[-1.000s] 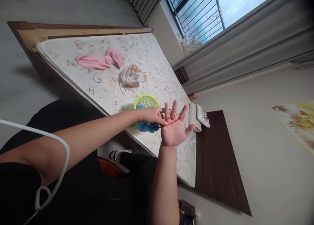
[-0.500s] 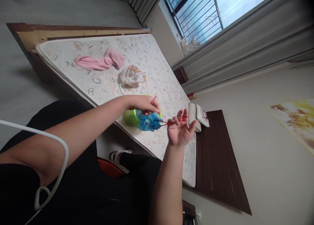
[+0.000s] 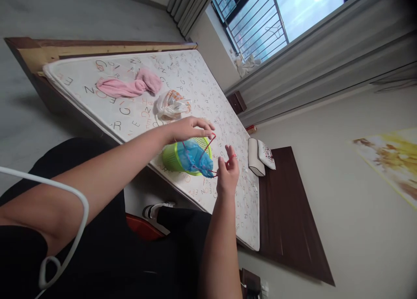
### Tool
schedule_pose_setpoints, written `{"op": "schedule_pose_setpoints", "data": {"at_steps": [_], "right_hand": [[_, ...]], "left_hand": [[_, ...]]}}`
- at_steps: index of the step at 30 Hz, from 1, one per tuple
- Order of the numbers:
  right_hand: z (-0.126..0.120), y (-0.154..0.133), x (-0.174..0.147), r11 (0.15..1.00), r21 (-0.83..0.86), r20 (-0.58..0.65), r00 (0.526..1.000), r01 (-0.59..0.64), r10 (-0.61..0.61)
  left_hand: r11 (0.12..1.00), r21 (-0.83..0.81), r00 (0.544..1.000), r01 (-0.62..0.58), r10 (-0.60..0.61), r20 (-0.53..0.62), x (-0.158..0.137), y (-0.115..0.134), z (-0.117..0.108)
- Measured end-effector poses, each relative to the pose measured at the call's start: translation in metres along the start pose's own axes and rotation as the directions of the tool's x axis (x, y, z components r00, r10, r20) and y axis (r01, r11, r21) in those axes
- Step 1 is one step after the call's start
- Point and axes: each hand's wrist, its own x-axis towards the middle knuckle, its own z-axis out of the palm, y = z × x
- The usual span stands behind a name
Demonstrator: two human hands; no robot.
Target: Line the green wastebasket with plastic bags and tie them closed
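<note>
A blue plastic bag [image 3: 192, 155] with a red drawstring [image 3: 206, 147] sits partly in and over the rim of a lime-green mesh-sided basket [image 3: 172, 157], which lies tilted near the mattress edge. My left hand [image 3: 197, 127] is above the basket, its fingertips and thumb closed at a loop of the red drawstring. On the basket's right, my right hand [image 3: 228, 171] is raised with its fingers curled up and the thumb near them. Red cord runs from the bag to this hand and shows again round a fingertip.
The mattress [image 3: 97, 92], printed with letters, bears a pink cloth [image 3: 128, 85] and a tied white plastic bag [image 3: 172, 104]. Pillows [image 3: 256, 156] rest by the dark headboard [image 3: 289, 203]. A white cable [image 3: 58, 185] crosses my left arm. A red stool [image 3: 143, 226] is below.
The bag, earlier bunched and pulled towards my right hand, now spreads more over the basket. My right hand has turned from palm up and moved left; my left hand has risen slightly.
</note>
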Motion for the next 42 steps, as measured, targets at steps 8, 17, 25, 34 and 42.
{"op": "schedule_pose_setpoints", "data": {"at_steps": [8,17,25,34,42], "right_hand": [[0.021,-0.022,0.023,0.794,-0.487,0.161,0.931,0.363,-0.327],[0.006,-0.013,0.034,0.986,-0.167,-0.121,0.993,-0.014,-0.007],[-0.011,-0.015,0.05,0.887,0.434,-0.161,0.954,-0.162,0.253],[-0.023,0.002,0.057,0.951,0.171,-0.231,0.928,-0.257,0.293],[-0.022,-0.023,0.034,0.892,-0.425,-0.023,0.983,0.153,-0.18]], "left_hand": [[0.891,-0.42,0.984,0.175,-0.149,0.094,0.001,-0.052,0.058],[0.933,-0.176,0.902,0.314,-0.235,0.363,-0.012,-0.046,0.062],[0.952,0.066,0.905,0.298,-0.304,0.297,-0.015,-0.058,0.073],[0.912,0.385,0.974,-0.141,0.057,0.22,-0.019,-0.073,0.08],[0.91,0.411,0.995,0.057,-0.088,0.055,-0.016,-0.083,0.083]]}}
